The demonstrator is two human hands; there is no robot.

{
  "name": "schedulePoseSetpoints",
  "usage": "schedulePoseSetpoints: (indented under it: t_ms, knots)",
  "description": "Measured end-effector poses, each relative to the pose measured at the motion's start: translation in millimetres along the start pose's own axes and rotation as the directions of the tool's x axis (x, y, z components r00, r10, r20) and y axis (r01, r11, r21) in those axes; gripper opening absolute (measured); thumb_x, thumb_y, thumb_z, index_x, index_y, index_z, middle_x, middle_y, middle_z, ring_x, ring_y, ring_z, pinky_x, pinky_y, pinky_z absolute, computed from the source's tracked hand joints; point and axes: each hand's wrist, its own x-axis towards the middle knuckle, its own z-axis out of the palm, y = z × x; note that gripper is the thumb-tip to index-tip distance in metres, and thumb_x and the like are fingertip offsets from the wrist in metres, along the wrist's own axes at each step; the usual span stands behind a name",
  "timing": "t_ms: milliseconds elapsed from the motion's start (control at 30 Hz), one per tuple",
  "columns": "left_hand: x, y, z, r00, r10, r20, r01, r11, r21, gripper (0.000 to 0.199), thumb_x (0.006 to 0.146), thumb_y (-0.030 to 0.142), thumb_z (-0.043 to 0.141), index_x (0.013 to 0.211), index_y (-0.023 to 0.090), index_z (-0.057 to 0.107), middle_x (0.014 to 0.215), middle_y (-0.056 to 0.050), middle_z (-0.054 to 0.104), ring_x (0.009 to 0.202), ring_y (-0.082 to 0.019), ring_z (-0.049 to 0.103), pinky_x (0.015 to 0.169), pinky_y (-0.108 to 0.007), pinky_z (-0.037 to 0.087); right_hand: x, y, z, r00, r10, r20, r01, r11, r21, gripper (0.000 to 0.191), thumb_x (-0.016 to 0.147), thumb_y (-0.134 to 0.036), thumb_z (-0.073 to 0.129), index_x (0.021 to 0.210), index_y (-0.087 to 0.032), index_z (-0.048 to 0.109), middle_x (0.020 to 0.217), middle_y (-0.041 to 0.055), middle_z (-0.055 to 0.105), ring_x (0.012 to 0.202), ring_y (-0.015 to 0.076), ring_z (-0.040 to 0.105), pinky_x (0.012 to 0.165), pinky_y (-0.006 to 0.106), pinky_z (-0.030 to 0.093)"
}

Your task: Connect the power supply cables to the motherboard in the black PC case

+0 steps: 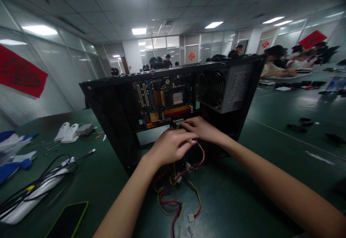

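Note:
An open black computer case (108, 101) stands in front of me. Inside it are a motherboard (169, 97) and a grey power supply (234, 90) with a round fan grille. Just below the motherboard's lower edge, my left hand (171, 142) pinches a thin cable with a small pale connector (190, 140) between thumb and forefinger. Beside it, my right hand (201, 128) is closed near a yellow wire by the board's edge; its fingertips are partly hidden. Loose red, yellow and black power cables (180, 203) with white plugs hang down onto the green table (227, 205).
A phone (69, 220) with a green edge lies front left. Behind it are a white power strip (40, 194) with black cord, blue and white plastic bags (13, 158), and white objects (66, 131). Small black parts (300, 125) lie right. Other people sit at the table's far right.

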Motion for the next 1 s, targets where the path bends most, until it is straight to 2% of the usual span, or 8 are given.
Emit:
schedulePoseSetpoints:
  t_ms: [133,333,633,800,1000]
  knots:
    - [0.2,0.0,-0.3,1.0,0.008,0.016,-0.009,1.0,0.007,0.025,0.097,0.026,0.058,0.115,0.019,0.074,0.1,-0.009,0.076,0.088,-0.021,0.069,0.076,-0.031,0.051,-0.7,-1.2,-0.1,1.0,-0.003,-0.013,0.003,1.0,-0.006,0.043,0.099,-0.04,0.047,0.065,-0.016,0.059,0.062,-0.0007,0.059,0.059,0.0123,0.049,0.055,0.026,0.026]
    - [0.0,-3.0,1.5,1.0,0.018,0.022,-0.018,1.0,0.003,0.029,0.097,0.033,0.06,0.117,0.017,0.073,0.095,-0.01,0.076,0.083,-0.019,0.07,0.075,-0.03,0.051,-1.1,-3.5,-0.6,1.0,-0.007,-0.024,0.007,0.999,-0.033,0.042,0.099,-0.039,0.049,0.065,-0.016,0.061,0.059,-0.001,0.058,0.057,0.0126,0.049,0.054,0.027,0.025]
    - [0.7,2.8,0.2,0.998,-0.044,-0.052,0.044,0.999,0.001,0.03,0.095,0.024,0.055,0.121,0.018,0.069,0.108,-0.007,0.077,0.094,-0.023,0.071,0.085,-0.034,0.053,-2.0,-4.3,-1.7,1.0,-0.02,-0.013,0.02,1.0,-0.021,0.041,0.099,-0.037,0.049,0.069,-0.015,0.065,0.068,0.0015,0.066,0.063,0.0148,0.055,0.059,0.027,0.03]
    - [0.2,5.2,-1.9,0.999,-0.028,-0.014,0.029,1.0,0.013,0.031,0.094,0.024,0.053,0.121,0.018,0.068,0.114,-0.009,0.075,0.101,-0.024,0.07,0.089,-0.036,0.052,-1.7,-2.6,-0.9,0.999,-0.03,-0.013,0.03,0.999,-0.033,0.041,0.099,-0.037,0.05,0.068,-0.015,0.064,0.064,-0.0001,0.063,0.061,0.0136,0.053,0.056,0.027,0.027]
    - [0.1,6.4,-3.3,0.998,-0.026,0.059,0.024,0.999,0.033,0.025,0.097,0.028,0.05,0.11,0.018,0.069,0.105,-0.008,0.075,0.096,-0.022,0.069,0.084,-0.034,0.052,-2.5,-2.2,-0.8,0.999,-0.041,-0.008,0.041,0.998,-0.047,0.041,0.1,-0.038,0.049,0.072,-0.015,0.068,0.068,0.0012,0.066,0.063,0.0144,0.055,0.058,0.026,0.03]
